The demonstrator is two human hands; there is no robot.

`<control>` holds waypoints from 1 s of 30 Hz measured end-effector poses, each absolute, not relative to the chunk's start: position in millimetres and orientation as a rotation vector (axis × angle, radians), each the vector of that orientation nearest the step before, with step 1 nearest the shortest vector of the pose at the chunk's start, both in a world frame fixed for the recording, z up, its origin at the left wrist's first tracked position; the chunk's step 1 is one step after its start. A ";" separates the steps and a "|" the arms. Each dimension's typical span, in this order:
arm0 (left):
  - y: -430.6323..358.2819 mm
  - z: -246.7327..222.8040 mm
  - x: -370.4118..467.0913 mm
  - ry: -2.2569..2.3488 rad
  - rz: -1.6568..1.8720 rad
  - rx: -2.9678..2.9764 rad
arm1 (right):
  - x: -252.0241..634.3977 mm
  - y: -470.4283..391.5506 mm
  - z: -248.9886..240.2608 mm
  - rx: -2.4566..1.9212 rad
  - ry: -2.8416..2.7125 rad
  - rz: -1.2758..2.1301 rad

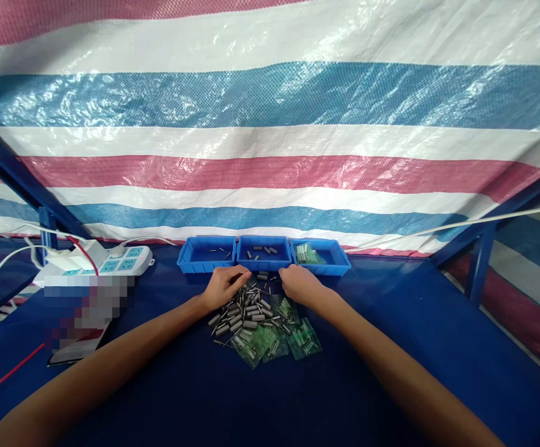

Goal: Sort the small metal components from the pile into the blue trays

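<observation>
At the far left of my feed, a white power strip (135,261) with blue-faced sockets lies on the blue tabletop (391,298), white plugs and cables crowding its left end. A red cable (9,377) runs down past a flat, dark-edged device (77,349), mostly blurred out by pixelation.

Next comes the left blue tray (205,267), with a few thin metal pins inside. Just in front of it I have the left hand (223,287), fingers bent, the thumb close to the forefinger, over the upper left edge of the heap. I can't tell whether it pinches anything.

The heap of metal cylinders and pins (235,318) lies loose on the tabletop between the two forearms. Behind it, the middle blue tray (270,265) contains several short grey cylinders. At the heap's near right side lie green-tinted clear bags (304,339) with metal parts inside, some overlapping.

The right hand (301,284) is curled in, knuckles up, near the front of the middle and right trays; its fingertips are hidden from me, so I can't tell if it grips something. Behind it, the right blue tray (330,269) has similar green-tinted bags in its left half.
</observation>
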State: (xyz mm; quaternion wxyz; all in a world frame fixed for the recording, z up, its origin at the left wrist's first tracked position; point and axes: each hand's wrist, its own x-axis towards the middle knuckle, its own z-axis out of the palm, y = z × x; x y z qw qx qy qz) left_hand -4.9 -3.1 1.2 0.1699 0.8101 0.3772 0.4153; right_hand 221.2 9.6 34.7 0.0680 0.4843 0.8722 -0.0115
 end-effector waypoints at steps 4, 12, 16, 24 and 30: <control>-3.1 0.5 -5.1 1.076 1.174 2.318 | 219.0 5.8 41.4 1.415 2.673 -0.056; -2.9 -0.3 -5.7 1.106 1.163 2.334 | 207.3 -1.9 43.1 1.558 3.122 -0.399; -3.2 -0.8 -5.1 1.125 1.172 2.314 | 206.6 -3.2 38.7 1.554 3.322 -0.730; -2.9 1.1 -4.5 1.073 1.091 2.309 | 207.0 -7.7 44.0 1.411 3.449 -1.049; -2.3 0.2 -5.2 1.011 1.131 2.364 | 206.9 -6.9 42.9 1.438 3.396 -1.244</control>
